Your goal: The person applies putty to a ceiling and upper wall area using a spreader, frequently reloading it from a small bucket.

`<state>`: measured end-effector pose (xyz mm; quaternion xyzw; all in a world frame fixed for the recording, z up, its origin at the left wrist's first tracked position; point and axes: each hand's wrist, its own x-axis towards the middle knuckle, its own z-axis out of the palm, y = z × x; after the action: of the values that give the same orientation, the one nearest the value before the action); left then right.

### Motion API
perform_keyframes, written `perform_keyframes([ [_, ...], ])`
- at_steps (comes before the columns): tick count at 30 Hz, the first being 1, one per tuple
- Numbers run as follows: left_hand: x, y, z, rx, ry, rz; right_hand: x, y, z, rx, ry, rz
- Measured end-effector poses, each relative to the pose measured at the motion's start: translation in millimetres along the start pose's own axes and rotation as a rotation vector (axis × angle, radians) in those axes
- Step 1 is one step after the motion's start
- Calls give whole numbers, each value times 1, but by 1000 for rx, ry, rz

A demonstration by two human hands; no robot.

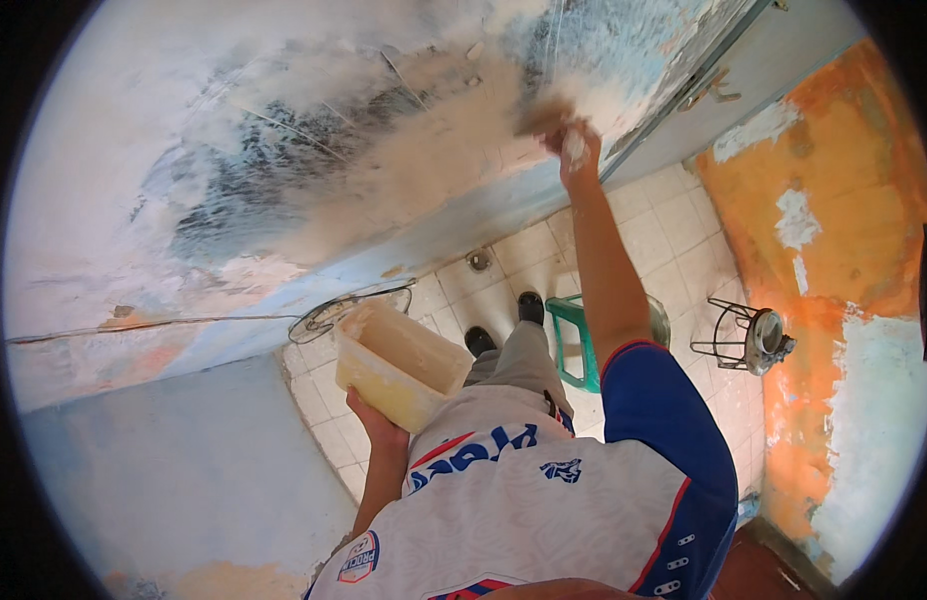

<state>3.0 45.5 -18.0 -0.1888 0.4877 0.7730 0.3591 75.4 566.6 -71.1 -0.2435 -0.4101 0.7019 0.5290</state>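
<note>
My right hand [572, 142] is raised against the patchy wall [414, 170], closed on a flat putty spreader [544, 118] whose shape is smeared by motion. The blade is at a beige, freshly coated band beside dark scuffed patches. White residue shows on the back of that hand. Lower down, my left hand [381, 418] grips a translucent plastic tub [379, 388] from its near side and underneath. The tub tilts in front of my waist, with pale smears on its inner walls and a yellowish tint at its base.
A green plastic stool [574, 345] stands on the tiled floor [474, 300] right of my feet. Farther right is a black wire stand with a metal pot [767, 338]. Coiled cable [349, 312] hangs along the wall base. An orange wall [834, 180] with white patches rises at the right.
</note>
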Motion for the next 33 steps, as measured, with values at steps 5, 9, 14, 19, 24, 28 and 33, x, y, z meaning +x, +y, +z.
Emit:
perform_keyframes([
  [5,0,7,25,-62,-57,8,20,-191,159,-84,-333,-394],
  [9,11,11,35,-164,-206,9,32,-296,227,-130,-73,-213],
  [14,28,8,27,-234,-234,-6,-22,-262,182,-70,-255,-391],
  [19,30,9,25,-269,-288,-35,-69,-74,9,-184,-9,-23],
  [24,27,14,22,-238,-223,-31,-39,-32,39,-132,80,6],
  [28,23,13,17,-205,-216,-16,29,-118,152,-84,74,-210],
  [33,26,21,37,-178,-249,23,9,-250,208,-16,-49,-219],
])
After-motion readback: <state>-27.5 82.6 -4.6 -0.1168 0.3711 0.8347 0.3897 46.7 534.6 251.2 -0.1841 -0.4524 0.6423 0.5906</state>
